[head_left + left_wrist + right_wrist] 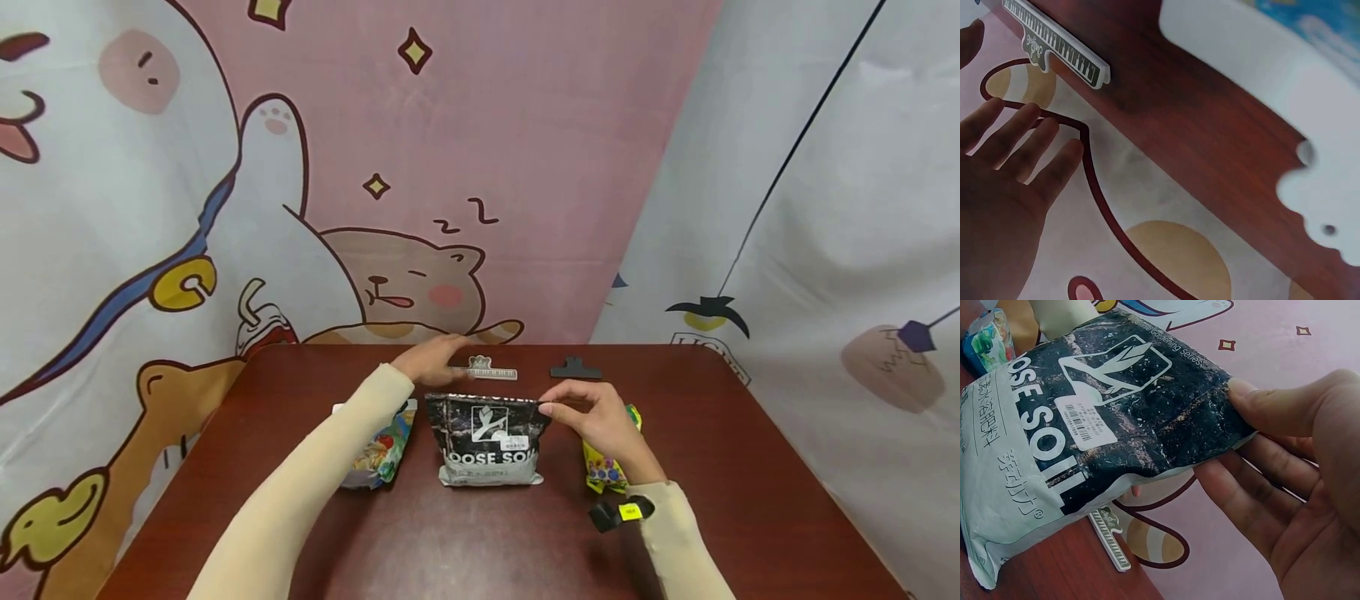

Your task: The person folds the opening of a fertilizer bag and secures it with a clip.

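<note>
A black-and-white bag of loose soil [487, 467] stands upright at the middle of the table. Its top right corner is pinched between the thumb and fingers of my right hand [600, 417], seen close in the right wrist view on the soil bag [1110, 400]. My left hand [431, 360] reaches over the far side of the table, fingers extended and holding nothing. Nearest to it lies a white clip with a piano-key pattern [497, 373]; in the left wrist view this clip [1063, 47] is just beyond the straight fingers [1060, 169].
A black clip [576, 369] lies at the table's far edge. Left of the soil bag stands a colourful bag [386, 450] with a white clip [1235, 75] on its top. A yellow bag [603, 471] is partly behind my right hand. A printed cloth [570, 167] hangs behind the table.
</note>
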{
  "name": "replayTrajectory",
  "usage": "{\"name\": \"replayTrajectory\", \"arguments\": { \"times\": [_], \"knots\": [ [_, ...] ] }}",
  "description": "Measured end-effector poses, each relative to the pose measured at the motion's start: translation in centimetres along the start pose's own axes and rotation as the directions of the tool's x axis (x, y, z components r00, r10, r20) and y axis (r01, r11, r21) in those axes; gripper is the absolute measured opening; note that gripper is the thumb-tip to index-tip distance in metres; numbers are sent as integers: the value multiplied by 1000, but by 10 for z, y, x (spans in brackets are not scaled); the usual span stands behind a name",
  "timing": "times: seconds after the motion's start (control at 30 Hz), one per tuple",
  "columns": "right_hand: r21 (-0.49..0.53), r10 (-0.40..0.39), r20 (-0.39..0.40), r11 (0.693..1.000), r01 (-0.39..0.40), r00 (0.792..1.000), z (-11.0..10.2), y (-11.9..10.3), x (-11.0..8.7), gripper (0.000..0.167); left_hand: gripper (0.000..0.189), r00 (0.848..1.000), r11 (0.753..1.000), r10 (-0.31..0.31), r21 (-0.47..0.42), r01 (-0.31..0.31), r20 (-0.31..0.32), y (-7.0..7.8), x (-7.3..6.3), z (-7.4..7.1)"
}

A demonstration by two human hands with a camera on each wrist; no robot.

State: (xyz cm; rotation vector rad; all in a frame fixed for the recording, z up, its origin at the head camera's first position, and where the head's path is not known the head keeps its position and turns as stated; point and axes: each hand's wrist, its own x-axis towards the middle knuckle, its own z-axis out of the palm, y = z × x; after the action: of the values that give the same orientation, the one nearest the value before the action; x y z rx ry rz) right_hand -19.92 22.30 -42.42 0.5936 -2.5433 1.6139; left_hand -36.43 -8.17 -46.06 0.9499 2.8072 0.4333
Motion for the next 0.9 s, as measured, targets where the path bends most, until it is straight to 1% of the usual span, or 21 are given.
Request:
{"name": "replayTrajectory", "arguments": {
  "times": [0.2,0.3,0.37,0.5,0.6,0.73,0.9],
  "knots": [
    [-2,3,2,1000,-3,1000,-2,1,1,9,67,999,1000,18,14,-19,26,7,16,3],
    [9,1,9,1000,-1,1000,0,0,1,9,67,999,1000,22,19,-23,43,7,24,8],
    [16,1,14,1000,-1,1000,1,-1,1,9,64,998,1000,26,8,-26,54,6,28,11],
    [15,-1,7,1000,1,1000,1,-1,1,9,59,997,999,45,6,-46,61,3,37,18],
    [13,-2,0,1000,2,1000,0,-1,0,9,55,997,998,57,23,-59,57,1,41,22],
    [18,-1,0,1000,1,1000,-1,-1,0,9,50,998,998,48,33,-50,48,2,41,24],
    [33,-12,2,999,11,1000,-1,0,0,9,43,998,998,59,27,-59,12,3,41,25]
  ]
}}
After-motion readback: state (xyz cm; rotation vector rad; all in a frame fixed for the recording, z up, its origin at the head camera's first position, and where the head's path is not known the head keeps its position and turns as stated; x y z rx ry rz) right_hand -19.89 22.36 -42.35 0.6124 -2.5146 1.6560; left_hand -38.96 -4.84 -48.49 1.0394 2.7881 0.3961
